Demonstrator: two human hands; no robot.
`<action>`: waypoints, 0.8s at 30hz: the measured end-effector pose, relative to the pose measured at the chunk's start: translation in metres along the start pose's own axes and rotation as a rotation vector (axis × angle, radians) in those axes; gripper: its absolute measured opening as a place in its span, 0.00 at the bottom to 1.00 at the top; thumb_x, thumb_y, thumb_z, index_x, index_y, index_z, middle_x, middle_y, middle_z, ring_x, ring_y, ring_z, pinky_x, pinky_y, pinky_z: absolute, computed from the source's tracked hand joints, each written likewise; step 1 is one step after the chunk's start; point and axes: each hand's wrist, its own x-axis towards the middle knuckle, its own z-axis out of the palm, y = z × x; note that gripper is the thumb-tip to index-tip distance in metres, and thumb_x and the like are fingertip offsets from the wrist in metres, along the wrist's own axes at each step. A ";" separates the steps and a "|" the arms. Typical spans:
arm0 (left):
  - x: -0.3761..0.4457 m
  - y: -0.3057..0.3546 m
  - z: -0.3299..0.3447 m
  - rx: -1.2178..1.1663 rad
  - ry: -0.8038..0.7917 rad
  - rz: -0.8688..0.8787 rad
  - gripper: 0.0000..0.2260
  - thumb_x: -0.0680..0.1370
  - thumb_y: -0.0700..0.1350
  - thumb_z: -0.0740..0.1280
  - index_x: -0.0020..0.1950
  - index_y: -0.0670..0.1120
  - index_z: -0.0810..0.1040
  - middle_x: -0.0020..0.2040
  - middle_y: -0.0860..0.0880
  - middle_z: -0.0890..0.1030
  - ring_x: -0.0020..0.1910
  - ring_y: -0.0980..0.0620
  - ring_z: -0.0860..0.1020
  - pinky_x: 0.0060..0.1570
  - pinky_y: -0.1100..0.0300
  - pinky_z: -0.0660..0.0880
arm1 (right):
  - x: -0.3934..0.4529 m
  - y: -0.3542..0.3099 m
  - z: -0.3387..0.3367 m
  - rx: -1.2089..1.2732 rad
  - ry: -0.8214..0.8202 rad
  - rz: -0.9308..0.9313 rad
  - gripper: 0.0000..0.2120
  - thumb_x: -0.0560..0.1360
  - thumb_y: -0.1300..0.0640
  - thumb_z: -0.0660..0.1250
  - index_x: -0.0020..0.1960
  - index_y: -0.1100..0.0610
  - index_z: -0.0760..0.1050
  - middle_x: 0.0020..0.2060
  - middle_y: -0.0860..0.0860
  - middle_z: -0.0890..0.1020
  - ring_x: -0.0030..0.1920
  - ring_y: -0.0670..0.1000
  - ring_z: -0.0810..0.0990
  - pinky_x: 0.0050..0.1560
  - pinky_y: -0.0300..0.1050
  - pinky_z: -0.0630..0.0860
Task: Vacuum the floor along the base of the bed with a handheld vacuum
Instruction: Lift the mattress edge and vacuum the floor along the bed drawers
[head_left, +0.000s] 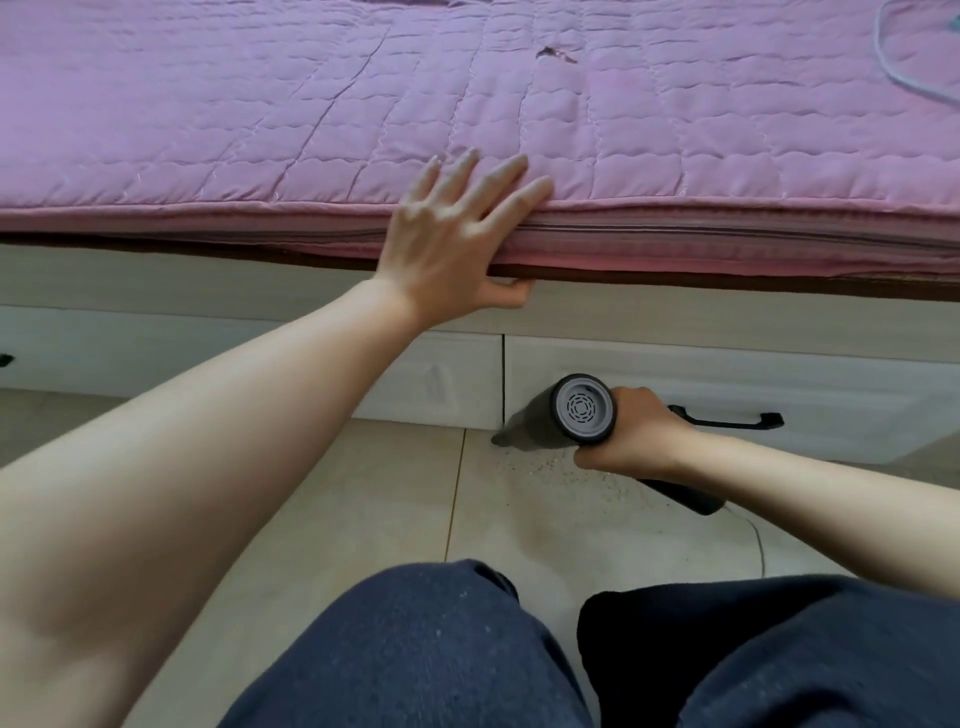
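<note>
My right hand (631, 436) is shut on the black handheld vacuum (576, 410), low at the foot of the bed. The vacuum's grey vented rear cap faces me and its nozzle tip touches the tile floor (395, 493) beside the gap between two white drawers. Fine dark crumbs (582, 473) are scattered on the tiles under my right hand. My left hand (457, 239) rests flat on the edge of the pink quilted mattress (311, 130), fingers spread on top, thumb under the rim.
White drawer fronts (701, 379) run along the bed base, one with a black handle (727, 418). My knees in dark blue trousers (441, 649) fill the bottom. A thin cord (756, 540) trails from the vacuum; a pale cable (893, 57) lies on the bed.
</note>
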 end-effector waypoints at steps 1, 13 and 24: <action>0.004 0.007 0.003 0.003 -0.010 -0.021 0.37 0.67 0.65 0.66 0.74 0.52 0.71 0.73 0.47 0.73 0.69 0.35 0.72 0.66 0.37 0.69 | 0.000 -0.001 -0.002 0.000 -0.001 0.003 0.07 0.65 0.57 0.72 0.41 0.54 0.75 0.33 0.48 0.77 0.34 0.49 0.75 0.32 0.42 0.68; -0.004 0.014 0.019 0.002 0.089 -0.084 0.38 0.65 0.65 0.70 0.74 0.53 0.72 0.72 0.49 0.74 0.67 0.39 0.75 0.66 0.39 0.70 | -0.007 0.009 -0.005 0.114 -0.011 0.050 0.09 0.64 0.58 0.73 0.41 0.55 0.75 0.36 0.51 0.80 0.38 0.53 0.78 0.35 0.45 0.70; -0.004 0.015 0.020 0.008 0.111 -0.093 0.39 0.64 0.65 0.71 0.73 0.53 0.72 0.71 0.49 0.75 0.66 0.40 0.76 0.66 0.39 0.70 | -0.009 0.000 -0.010 0.092 -0.025 0.042 0.11 0.65 0.58 0.73 0.35 0.50 0.70 0.30 0.47 0.75 0.32 0.47 0.72 0.29 0.38 0.66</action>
